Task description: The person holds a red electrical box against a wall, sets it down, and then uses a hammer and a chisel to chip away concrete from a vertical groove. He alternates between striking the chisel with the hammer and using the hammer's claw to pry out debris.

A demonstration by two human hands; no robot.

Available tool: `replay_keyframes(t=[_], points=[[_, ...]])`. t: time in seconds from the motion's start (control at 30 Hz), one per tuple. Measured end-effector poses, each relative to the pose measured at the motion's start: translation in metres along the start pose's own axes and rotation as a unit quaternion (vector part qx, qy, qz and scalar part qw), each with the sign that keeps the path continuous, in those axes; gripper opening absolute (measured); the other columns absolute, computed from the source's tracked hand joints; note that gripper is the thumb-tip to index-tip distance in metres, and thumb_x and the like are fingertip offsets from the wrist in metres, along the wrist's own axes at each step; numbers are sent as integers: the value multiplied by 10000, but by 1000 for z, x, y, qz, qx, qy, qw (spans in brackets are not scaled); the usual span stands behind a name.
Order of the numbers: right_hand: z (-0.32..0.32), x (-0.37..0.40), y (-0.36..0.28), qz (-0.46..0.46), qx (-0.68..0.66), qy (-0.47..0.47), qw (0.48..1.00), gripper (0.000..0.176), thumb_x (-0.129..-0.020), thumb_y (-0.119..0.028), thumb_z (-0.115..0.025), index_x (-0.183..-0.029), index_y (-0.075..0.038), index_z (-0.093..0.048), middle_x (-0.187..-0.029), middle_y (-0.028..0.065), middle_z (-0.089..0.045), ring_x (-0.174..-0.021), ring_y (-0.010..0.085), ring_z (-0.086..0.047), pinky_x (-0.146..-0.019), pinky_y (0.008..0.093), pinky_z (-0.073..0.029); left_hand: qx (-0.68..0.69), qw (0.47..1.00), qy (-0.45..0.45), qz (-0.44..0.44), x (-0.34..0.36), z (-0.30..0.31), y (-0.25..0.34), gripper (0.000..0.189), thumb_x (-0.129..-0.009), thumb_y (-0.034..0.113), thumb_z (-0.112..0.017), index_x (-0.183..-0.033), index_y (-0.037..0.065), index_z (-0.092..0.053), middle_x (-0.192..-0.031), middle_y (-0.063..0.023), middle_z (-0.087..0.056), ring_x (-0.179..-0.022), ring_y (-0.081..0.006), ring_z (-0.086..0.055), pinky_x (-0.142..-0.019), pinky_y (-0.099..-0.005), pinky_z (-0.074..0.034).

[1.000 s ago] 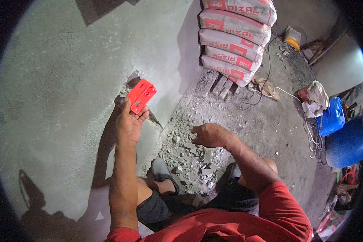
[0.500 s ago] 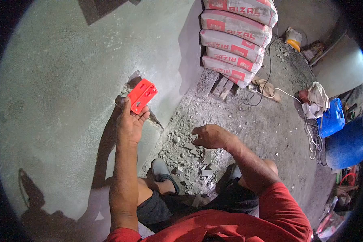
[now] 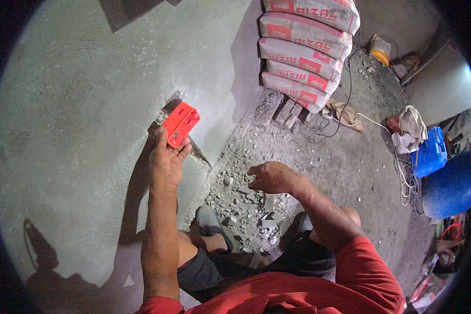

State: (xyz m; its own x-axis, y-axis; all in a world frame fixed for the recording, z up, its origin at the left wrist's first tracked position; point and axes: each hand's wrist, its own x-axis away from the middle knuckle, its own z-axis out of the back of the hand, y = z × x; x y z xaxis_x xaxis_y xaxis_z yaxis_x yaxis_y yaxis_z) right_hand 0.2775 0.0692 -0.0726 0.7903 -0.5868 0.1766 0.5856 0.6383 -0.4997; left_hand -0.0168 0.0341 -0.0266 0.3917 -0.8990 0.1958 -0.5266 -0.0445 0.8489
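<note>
My left hand (image 3: 168,159) is closed on a bright orange-red plastic electrical box (image 3: 185,124), thumb on one side and fingers beneath. I see its open hollow side and several cut-outs. Behind the box is a rough hole (image 3: 174,98) chipped into the grey-green wall (image 3: 89,94); the box hides part of it. A narrow chipped groove (image 3: 201,157) runs from there down to the wall's foot. My right hand (image 3: 272,177) hangs above the floor rubble with nothing seen in it, fingers bent but apart.
Broken concrete rubble (image 3: 246,196) covers the floor between my feet and along the wall. Stacked cement bags (image 3: 306,57) stand ahead on wood pieces. A cable (image 3: 350,89) runs beside them. Blue plastic containers (image 3: 447,183) and white cords (image 3: 405,180) are at the right.
The box has shifted very slightly left in my left hand and turned a little. My right hand has stayed nearly in place.
</note>
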Motion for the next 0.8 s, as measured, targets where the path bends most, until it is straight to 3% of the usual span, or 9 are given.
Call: replay_keyframes(t=[0.33,0.4,0.5,0.73,0.8], points=[[0,1,-1,2,4,4,1000,391,-869,-326,-649,-1123,-29,-636,-938,226,-678,-875,385,-666,-784,441,-530,-8,1000,-3,2,3,-3,1,483,-961,498,-542,-1247,111,-584,-1055,-67,-670,-884,-195,-634,-811,-348,-519],[1,2,-3,-7,4,6,1000,390,-871,-328,-646,-1126,-32,-636,-938,227,-676,-872,377,-669,-779,437,-531,-19,1000,-4,-10,5,-6,1,598,-921,547,-586,-1267,60,-558,-1057,-87,-642,-914,-189,-609,-845,-352,-502],[-1,2,-1,-4,8,9,1000,389,-870,-326,-647,-1129,-35,-635,-931,220,-679,-864,373,-671,-775,431,-532,-19,1000,6,-7,4,-6,0,496,-951,507,-554,-1249,112,-584,-1066,-71,-663,-899,-197,-624,-829,-356,-509],[-1,1,-1,-8,17,3,1000,391,-870,-338,-640,-1126,-43,-636,-923,210,-684,-857,373,-672,-770,434,-531,-18,1000,9,-4,5,-7,1,504,-940,519,-567,-1237,113,-590,-1072,-65,-659,-918,-195,-612,-858,-356,-492],[-1,0,-2,-13,21,-2,1000,388,-871,-342,-636,-1125,-49,-637,-920,211,-684,-856,375,-671,-774,440,-530,-17,1000,0,-19,5,-6,0,632,-895,555,-621,-1254,39,-563,-1065,-96,-639,-928,-196,-611,-849,-353,-507]])
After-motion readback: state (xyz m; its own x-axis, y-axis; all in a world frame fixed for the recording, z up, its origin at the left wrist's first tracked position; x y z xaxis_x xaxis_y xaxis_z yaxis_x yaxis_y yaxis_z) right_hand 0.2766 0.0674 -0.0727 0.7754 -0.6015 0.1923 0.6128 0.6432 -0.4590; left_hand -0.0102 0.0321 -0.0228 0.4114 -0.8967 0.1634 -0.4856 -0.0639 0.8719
